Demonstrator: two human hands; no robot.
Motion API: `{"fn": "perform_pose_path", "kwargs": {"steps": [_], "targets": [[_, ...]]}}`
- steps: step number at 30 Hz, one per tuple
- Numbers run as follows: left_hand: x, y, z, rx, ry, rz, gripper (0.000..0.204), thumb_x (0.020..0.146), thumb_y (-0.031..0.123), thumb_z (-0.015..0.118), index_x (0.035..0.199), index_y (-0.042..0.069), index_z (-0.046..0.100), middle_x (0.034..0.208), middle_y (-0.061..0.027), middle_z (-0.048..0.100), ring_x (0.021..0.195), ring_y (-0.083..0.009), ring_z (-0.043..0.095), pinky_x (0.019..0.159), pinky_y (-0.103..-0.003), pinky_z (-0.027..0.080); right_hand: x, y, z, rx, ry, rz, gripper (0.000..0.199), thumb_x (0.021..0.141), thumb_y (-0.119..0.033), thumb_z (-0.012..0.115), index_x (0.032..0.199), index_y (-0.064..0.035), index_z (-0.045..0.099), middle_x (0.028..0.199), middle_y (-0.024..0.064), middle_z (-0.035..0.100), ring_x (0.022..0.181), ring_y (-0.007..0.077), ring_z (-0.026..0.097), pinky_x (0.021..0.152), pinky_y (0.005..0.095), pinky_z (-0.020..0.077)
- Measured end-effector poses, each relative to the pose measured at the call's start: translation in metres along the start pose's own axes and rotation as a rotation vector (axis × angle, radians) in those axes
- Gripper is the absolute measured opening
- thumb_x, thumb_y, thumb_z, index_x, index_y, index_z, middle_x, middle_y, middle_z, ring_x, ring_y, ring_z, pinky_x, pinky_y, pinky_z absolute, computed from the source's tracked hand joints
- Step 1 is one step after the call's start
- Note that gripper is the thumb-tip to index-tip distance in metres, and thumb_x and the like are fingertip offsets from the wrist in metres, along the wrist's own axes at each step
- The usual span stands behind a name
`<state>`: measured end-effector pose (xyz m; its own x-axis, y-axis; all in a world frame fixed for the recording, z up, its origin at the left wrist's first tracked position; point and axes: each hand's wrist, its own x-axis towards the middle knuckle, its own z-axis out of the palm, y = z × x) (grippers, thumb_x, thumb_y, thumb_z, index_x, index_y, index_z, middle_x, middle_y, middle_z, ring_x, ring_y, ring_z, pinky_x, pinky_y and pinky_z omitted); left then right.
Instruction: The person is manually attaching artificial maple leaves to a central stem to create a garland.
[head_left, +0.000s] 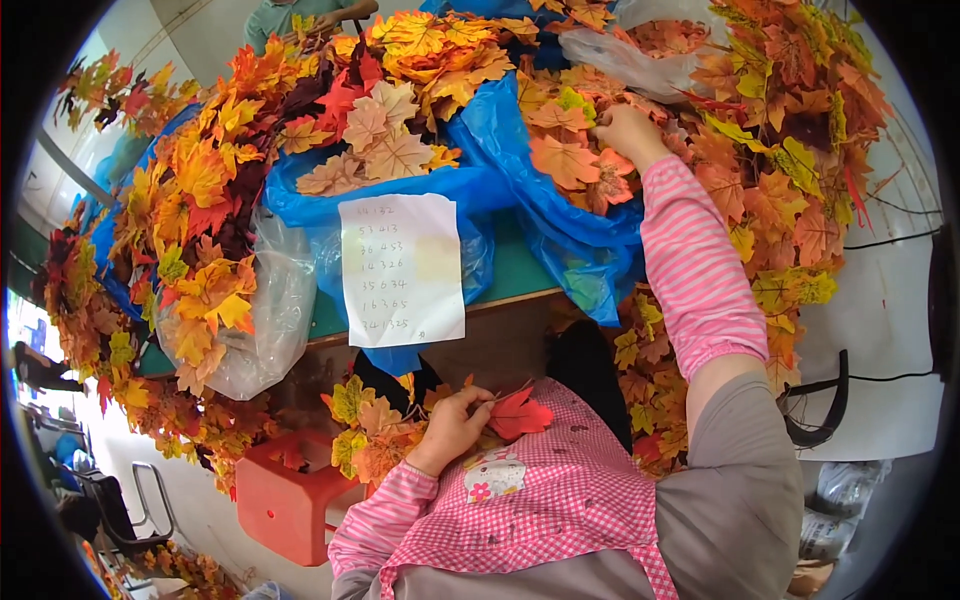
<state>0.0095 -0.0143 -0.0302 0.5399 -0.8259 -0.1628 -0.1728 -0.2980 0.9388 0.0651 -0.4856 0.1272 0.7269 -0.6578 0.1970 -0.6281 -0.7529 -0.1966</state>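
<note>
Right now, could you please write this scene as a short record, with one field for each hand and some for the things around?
Left hand: above the lap, appears to pinch a red leaf
Right hand: among orange leaves in a blue bag; grip unclear
Table: green top, leaves heaped over much of it
Paper: white, handwritten, at the table's near edge
Stool: red, left of the lap
Clothing: pink checked apron, striped sleeves
Other person: partly visible, beyond the leaves
</note>
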Motion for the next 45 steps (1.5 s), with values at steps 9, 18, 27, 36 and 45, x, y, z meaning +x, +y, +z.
{"fn": "perform_pose_path", "kwargs": {"steps": [9,18,27,36,45], "targets": [[-0.001,0.010,-0.001,0.032,0.009,-0.001,0.015,0.089,0.008,0.062,0.101,-0.002,0.063,0.081,-0.0053,0.066,0.072,-0.0079,0.059,0.064,-0.024,0.048,-0.007,0.024,0.017,0.355,0.112,-0.062,0.022,0.080,-0.020,0.066,0.093,-0.0036,0.071,0.085,0.0151,0.070,0.080,0.0288,0.067,0.075,0.0366,0.0513],[-0.009,0.006,0.001,0.043,0.013,0.056,0.014,0.089,0.008,0.061,0.099,-0.002,0.063,0.083,-0.0070,0.067,0.074,-0.0107,0.061,0.067,-0.026,0.050,0.001,0.016,-0.036,1.037,0.441,0.085,0.025,0.092,-0.021,0.061,0.106,0.0002,0.063,0.091,0.0011,0.066,0.071,0.0073,0.057,0.057,0.0231,0.0407],[-0.020,0.024,-0.006,0.462,0.189,0.362,0.021,0.078,0.008,0.065,0.099,0.008,0.066,0.111,-0.0110,0.060,0.089,-0.0291,0.062,0.075,-0.038,0.053,-0.065,-0.055,-0.088,1.150,0.180,-0.401,0.020,0.094,-0.020,0.056,0.101,-0.0015,0.061,0.083,0.0041,0.063,0.070,0.0089,0.059,0.060,0.0211,0.0452],[-0.038,0.042,-0.004,0.502,0.273,0.524,0.027,0.072,0.009,0.068,0.100,0.011,0.066,0.130,-0.0172,0.050,0.098,-0.0307,0.061,0.078,-0.036,0.053,-0.299,-0.131,0.003,0.629,-0.729,-0.679,0.013,0.083,-0.010,0.066,0.091,-0.0011,0.061,0.075,0.0110,0.065,0.064,0.0205,0.063,0.059,0.0316,0.0487],[-0.039,0.035,0.004,0.499,0.363,0.630,0.019,0.077,0.008,0.064,0.095,0.005,0.062,0.099,-0.0075,0.064,0.086,-0.0262,0.065,0.073,-0.034,0.053,-0.323,-0.114,0.016,0.769,-0.836,-0.236,0.011,0.083,-0.004,0.066,0.092,0.0000,0.061,0.077,-0.0003,0.061,0.069,0.0047,0.055,0.064,0.0221,0.0461]]}}
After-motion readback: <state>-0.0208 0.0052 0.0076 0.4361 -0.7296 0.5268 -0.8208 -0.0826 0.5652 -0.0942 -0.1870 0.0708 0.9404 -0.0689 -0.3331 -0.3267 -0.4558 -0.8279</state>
